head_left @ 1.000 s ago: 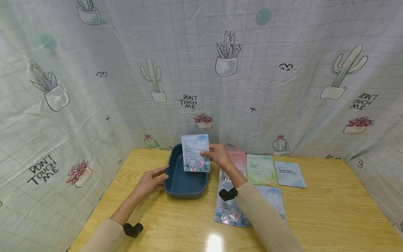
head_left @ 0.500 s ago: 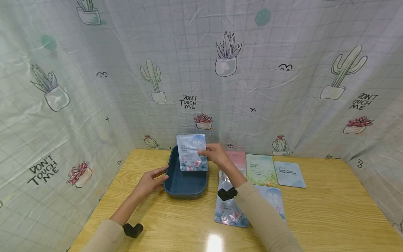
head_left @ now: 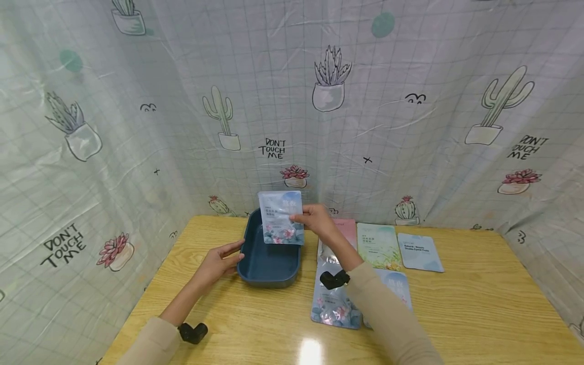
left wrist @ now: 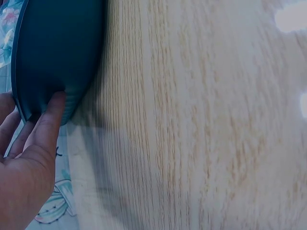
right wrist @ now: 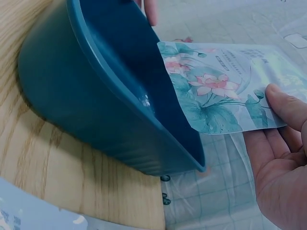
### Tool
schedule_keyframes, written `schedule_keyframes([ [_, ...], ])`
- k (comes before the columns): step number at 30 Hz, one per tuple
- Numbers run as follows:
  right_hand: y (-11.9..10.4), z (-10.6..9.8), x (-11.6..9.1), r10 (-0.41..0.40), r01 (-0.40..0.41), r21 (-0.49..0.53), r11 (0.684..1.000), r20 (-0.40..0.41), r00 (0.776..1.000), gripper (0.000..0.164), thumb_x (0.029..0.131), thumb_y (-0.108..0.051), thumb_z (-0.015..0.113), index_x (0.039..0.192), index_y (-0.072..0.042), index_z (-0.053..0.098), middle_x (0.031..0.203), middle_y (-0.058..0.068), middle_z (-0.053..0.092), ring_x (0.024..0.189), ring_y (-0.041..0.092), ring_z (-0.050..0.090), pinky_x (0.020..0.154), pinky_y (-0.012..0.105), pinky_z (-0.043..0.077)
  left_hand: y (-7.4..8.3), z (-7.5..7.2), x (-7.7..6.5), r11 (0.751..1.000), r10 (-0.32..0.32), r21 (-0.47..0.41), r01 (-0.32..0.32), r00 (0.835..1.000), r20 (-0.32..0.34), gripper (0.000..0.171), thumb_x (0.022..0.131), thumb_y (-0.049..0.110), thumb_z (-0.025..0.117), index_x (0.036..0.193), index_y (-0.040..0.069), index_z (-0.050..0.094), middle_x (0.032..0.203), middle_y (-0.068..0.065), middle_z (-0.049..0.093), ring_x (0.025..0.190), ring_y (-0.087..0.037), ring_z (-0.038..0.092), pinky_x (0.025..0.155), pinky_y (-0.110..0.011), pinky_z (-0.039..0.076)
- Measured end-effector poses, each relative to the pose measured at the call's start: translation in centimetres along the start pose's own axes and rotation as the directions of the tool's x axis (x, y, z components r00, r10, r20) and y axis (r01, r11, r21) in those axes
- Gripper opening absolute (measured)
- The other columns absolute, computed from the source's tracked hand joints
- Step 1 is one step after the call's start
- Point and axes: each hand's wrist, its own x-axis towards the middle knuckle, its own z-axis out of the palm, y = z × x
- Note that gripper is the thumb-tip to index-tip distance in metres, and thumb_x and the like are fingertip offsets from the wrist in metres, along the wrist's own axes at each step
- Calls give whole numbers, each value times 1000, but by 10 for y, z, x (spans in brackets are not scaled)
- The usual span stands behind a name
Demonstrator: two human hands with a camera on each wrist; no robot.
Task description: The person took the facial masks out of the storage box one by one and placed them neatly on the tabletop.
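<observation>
My right hand pinches the right edge of a pale blue sachet printed with pink lotus flowers. Thumb lies on its printed front, fingers behind. In the head view the sachet overlaps the far part of a dark blue plastic bin. Seen from the right wrist, the sachet is tilted beside the bin's rim, its lower corner over the opening. At the bin's left side my left hand rests with fairly straight fingers; the left wrist view has a fingertip against the bin wall.
Right of the bin lie a pink sachet, a green sachet and a small blue packet. Nearer are two lotus-print pouches, partly under my right forearm. A cactus-print curtain hangs behind the wooden table.
The sachet in my right hand shifted slightly left, then back right and a little up, over the bin. My left hand and the bin have stayed put.
</observation>
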Motion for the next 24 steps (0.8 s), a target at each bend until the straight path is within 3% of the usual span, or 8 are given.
schedule_keyframes([
  [5, -3, -7, -5, 7, -7, 16, 1000, 2, 1000, 18, 95, -14, 74, 98, 3, 77, 80, -2, 69, 79, 11, 63, 82, 36, 60, 3, 1, 0, 1000, 2, -8, -2, 1000, 4, 57, 101, 15, 65, 154, 10, 45, 159, -21, 38, 127, -30, 59, 93, -39, 57],
  [8, -3, -12, -9, 18, -18, -3, 1000, 0, 1000, 19, 95, -16, 74, 86, 0, 72, 65, -6, 53, 67, 11, 50, 75, 30, 55, 3, 1, 0, 1000, 3, -13, -2, 1000, 8, 57, 101, 14, 65, 154, 9, 45, 159, -21, 38, 127, -33, 59, 93, -39, 57],
  [11, -4, -18, -15, 24, -25, -27, 999, -11, 1000, 24, 95, -18, 74, 80, -2, 67, 60, -4, 38, 62, 15, 36, 69, 28, 47, 3, 1, 0, 1000, 0, -14, 1, 1000, 11, 57, 101, 14, 65, 154, 9, 45, 159, -21, 37, 126, -31, 60, 93, -39, 57],
  [13, -4, -22, -19, 21, -21, -26, 999, -15, 1000, 20, 95, -18, 74, 85, 0, 71, 63, -3, 45, 63, 16, 39, 70, 28, 48, 3, 1, 1, 1000, -3, -13, 3, 1000, 13, 57, 101, 14, 65, 154, 10, 45, 159, -20, 37, 125, -28, 61, 93, -38, 58],
  [16, -4, -29, -26, 16, -17, -39, 999, -25, 1000, 20, 95, -19, 74, 100, 0, 77, 77, -3, 63, 72, 11, 55, 75, 29, 56, 2, 1, 1, 1000, -7, -13, 7, 1000, 16, 57, 101, 15, 65, 155, 11, 45, 159, -20, 37, 123, -24, 62, 92, -37, 58],
  [18, -3, -35, -30, 22, -23, -51, 998, -29, 999, 22, 95, -20, 74, 106, -1, 77, 85, -4, 68, 78, 10, 62, 78, 31, 58, 2, 1, 1, 1000, -9, -11, 9, 1000, 18, 57, 101, 16, 65, 155, 11, 45, 160, -19, 37, 123, -24, 62, 92, -36, 58],
  [24, 0, -50, -47, 48, -52, -87, 995, -42, 998, 25, 96, -23, 73, 84, -3, 69, 66, -4, 45, 62, 15, 42, 75, 35, 53, 2, 0, -1, 1000, -8, -5, 8, 1000, 17, 58, 101, 17, 65, 155, 12, 44, 160, -19, 37, 126, -29, 60, 92, -36, 58],
])
